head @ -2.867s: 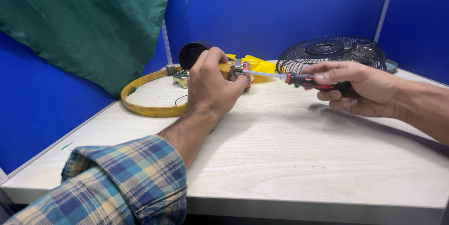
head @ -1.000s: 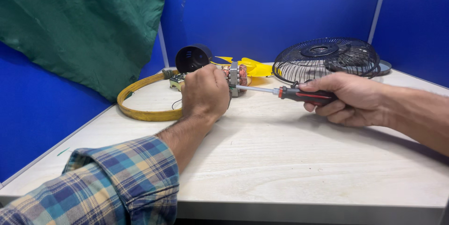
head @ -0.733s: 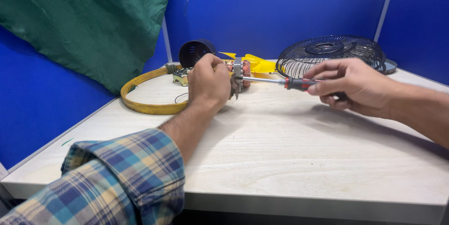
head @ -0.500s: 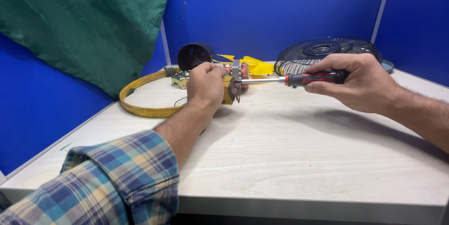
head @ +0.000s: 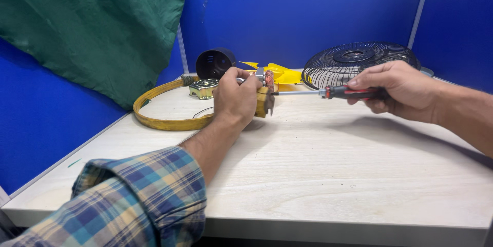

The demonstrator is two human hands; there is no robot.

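Head view has my left hand (head: 237, 98) wrapped around a small fan motor (head: 265, 94), keeping it just above the pale wooden table (head: 328, 175). My right hand (head: 395, 90) is closed on the red and black handle of a screwdriver (head: 328, 92), whose shaft runs level and meets the motor's right side. Behind lie a yellow ring (head: 159, 116), a dark round cap (head: 214, 63), yellow fan blades (head: 280, 74) and a black wire fan guard (head: 354, 62), with green cloth (head: 92, 26) hanging on the left
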